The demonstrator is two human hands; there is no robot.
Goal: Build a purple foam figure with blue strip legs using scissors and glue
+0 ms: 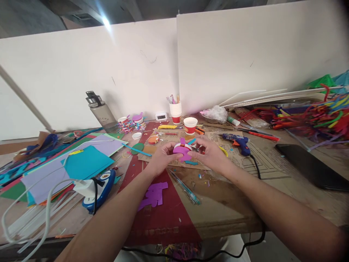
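Note:
Between my two hands is a small paper-cup piece with a purple round face, a white rim and a purple tab on top. My left hand grips its left side, thumb on the purple face. My right hand pinches the right side, where a short blue strip sticks up. The fingers behind the piece are partly hidden. A clear blue pen lies on the table below it. Purple paper scraps lie nearer to me, left of the pen.
A blue glue gun and a black phone lie to the right. Behind the hands stand a red-and-white paper cup and a cup stack with pens. At left are a bottle, coloured paper and a power strip.

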